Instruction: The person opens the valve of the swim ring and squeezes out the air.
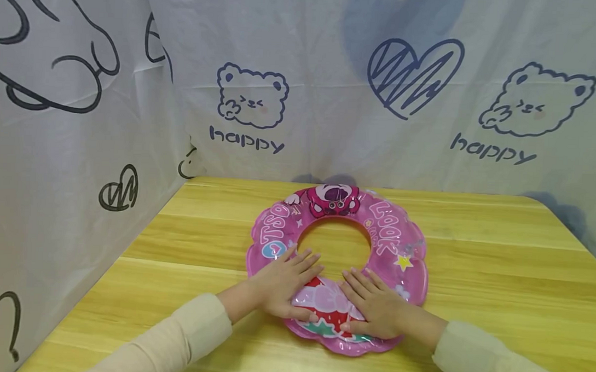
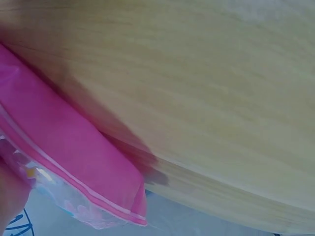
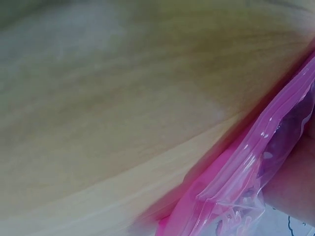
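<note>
A pink inflatable swim ring (image 1: 392,233) lies flat on the wooden table, printed with a bear face at the far side and a strawberry with a bow at the near side. My left hand (image 1: 287,287) rests on its near left part, fingers extended toward the central hole. On the near right part lies my right hand (image 1: 377,306), palm down, fingers spread over the printed bow. The two thumbs point toward each other across the strawberry print. In the left wrist view the ring's pink side (image 2: 74,142) shows; its clear seam (image 3: 246,162) appears in the right wrist view.
The yellow wood-grain table (image 1: 512,270) extends around the ring on both sides. Behind it hangs a white cloth (image 1: 325,99) with bears, a heart and "happy" lettering. Another printed cloth (image 1: 57,161) hangs along the left edge.
</note>
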{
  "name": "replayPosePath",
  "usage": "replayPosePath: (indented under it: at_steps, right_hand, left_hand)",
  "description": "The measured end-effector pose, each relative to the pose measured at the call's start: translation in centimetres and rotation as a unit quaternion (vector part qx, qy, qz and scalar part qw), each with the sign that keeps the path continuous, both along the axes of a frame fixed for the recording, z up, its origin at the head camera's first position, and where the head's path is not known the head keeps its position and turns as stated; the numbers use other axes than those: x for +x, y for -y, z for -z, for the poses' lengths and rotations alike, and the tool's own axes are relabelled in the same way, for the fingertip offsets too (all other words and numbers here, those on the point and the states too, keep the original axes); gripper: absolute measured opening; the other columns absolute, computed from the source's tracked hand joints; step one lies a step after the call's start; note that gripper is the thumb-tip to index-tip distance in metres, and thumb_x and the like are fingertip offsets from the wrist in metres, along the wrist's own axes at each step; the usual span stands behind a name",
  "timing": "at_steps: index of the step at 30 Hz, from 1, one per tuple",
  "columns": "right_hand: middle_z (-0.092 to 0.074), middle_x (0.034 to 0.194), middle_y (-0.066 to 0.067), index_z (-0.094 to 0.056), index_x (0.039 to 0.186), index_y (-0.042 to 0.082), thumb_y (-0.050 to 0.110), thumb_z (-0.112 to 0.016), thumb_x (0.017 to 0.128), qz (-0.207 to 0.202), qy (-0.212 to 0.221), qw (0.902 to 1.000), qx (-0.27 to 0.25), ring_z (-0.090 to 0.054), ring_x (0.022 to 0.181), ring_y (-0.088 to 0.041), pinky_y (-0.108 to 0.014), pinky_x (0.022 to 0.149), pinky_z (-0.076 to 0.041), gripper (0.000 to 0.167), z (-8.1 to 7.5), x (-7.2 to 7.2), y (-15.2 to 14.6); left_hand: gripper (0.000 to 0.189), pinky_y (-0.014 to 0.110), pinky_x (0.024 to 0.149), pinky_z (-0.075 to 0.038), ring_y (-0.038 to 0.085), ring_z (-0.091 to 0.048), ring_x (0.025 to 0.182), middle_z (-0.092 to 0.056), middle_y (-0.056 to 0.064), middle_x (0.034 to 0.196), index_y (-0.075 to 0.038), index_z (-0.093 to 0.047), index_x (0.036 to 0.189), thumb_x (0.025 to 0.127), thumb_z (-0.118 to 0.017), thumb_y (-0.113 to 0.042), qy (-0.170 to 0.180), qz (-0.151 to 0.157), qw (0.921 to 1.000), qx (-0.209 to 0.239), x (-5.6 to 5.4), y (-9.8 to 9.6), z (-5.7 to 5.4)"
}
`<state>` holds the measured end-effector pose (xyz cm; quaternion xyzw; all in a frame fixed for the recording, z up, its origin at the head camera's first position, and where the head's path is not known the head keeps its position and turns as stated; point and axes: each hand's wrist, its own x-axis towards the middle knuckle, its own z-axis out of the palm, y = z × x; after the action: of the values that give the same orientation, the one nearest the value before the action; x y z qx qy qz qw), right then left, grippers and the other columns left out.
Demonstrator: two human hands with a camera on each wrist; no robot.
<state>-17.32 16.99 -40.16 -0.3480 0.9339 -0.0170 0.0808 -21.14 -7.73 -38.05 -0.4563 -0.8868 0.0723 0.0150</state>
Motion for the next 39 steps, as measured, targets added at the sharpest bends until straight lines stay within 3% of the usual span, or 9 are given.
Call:
replayPosePath:
  at_steps: [11,18,20,22,26,33,35,39]
  right_hand:
    - [-0.017,0.154,-0.018,-0.026,0.145,0.003,0.06,-0.041,0.09,0.0,0.006,1.0,-0.005,-0.013,0.143,-0.036,-0.053,0.115,-0.011,0.081,0.3,0.1,-0.1]
    - [-0.018,0.154,-0.018,-0.027,0.145,0.002,0.06,-0.04,0.09,-0.005,0.0,0.9998,-0.021,-0.014,0.143,-0.036,-0.053,0.115,-0.011,0.081,0.8,0.0,-0.2]
    - [-0.019,0.154,-0.018,-0.028,0.145,0.002,0.061,-0.039,0.09,-0.005,-0.004,0.9996,-0.027,-0.015,0.143,-0.036,-0.05,0.116,-0.007,0.081,0.9,0.0,-0.2]
    - [-0.018,0.154,-0.017,-0.027,0.145,0.003,0.061,-0.039,0.089,0.0,-0.001,0.9995,-0.032,-0.013,0.143,-0.034,-0.042,0.117,0.005,0.082,1.1,-0.1,-0.3]
    - [-0.018,0.154,-0.016,-0.027,0.145,0.004,0.062,-0.04,0.089,0.001,-0.007,0.9996,-0.028,-0.013,0.144,-0.033,-0.023,0.108,0.023,0.082,1.4,-0.2,-0.3]
    - [-0.02,0.154,-0.016,-0.029,0.145,0.004,0.06,-0.041,0.089,-0.007,-0.039,0.9991,-0.015,-0.015,0.143,-0.033,-0.017,0.1,0.03,0.08,1.6,-0.4,-0.4]
    - [-0.02,0.154,-0.017,-0.03,0.144,0.003,0.059,-0.042,0.089,-0.008,-0.042,0.999,-0.012,-0.016,0.143,-0.034,-0.021,0.105,0.027,0.079,1.4,-0.3,-0.4]
    - [-0.022,0.153,-0.018,-0.03,0.144,0.001,0.058,-0.042,0.089,-0.011,-0.042,0.999,-0.007,-0.017,0.142,-0.035,-0.04,0.118,0.005,0.08,0.7,0.0,-0.3]
  left_hand:
    - [0.087,0.054,0.116,-0.01,0.031,-0.018,0.143,-0.03,0.012,0.151,-0.009,-0.038,0.142,0.08,-0.046,-0.069,-0.018,-0.017,0.9978,0.061,0.9,-0.9,-0.4]
    - [0.095,0.054,0.116,-0.012,0.03,-0.018,0.143,-0.026,0.013,0.153,-0.008,-0.031,0.145,0.078,-0.042,-0.075,-0.026,-0.016,0.9994,0.016,1.5,-1.9,0.2]
    - [0.098,0.053,0.116,-0.011,0.029,-0.016,0.144,-0.024,0.012,0.153,-0.009,-0.029,0.146,0.078,-0.04,-0.078,-0.029,-0.026,0.9992,0.004,1.6,-2.0,0.4]
    - [0.099,0.052,0.116,-0.01,0.029,-0.016,0.144,-0.023,0.011,0.154,-0.009,-0.027,0.146,0.077,-0.039,-0.079,-0.034,-0.032,0.9989,-0.003,1.7,-2.0,0.6]
    - [0.1,0.052,0.116,-0.01,0.029,-0.015,0.144,-0.021,0.011,0.154,-0.009,-0.025,0.147,0.077,-0.036,-0.08,-0.038,-0.036,0.9985,-0.012,1.7,-2.0,0.9]
    - [0.099,0.053,0.116,-0.01,0.028,-0.016,0.144,-0.02,0.011,0.154,-0.007,-0.024,0.147,0.079,-0.036,-0.078,-0.034,-0.039,0.9985,-0.018,1.7,-1.9,1.5]
    - [0.098,0.053,0.116,-0.009,0.027,-0.015,0.144,-0.019,0.01,0.155,-0.008,-0.023,0.147,0.079,-0.035,-0.078,-0.034,-0.039,0.9985,-0.021,1.7,-2.0,1.7]
    - [0.098,0.052,0.116,-0.006,0.026,-0.013,0.144,-0.016,0.008,0.155,-0.009,-0.022,0.148,0.08,-0.032,-0.079,-0.03,-0.042,0.9982,-0.032,1.6,-2.1,2.0]
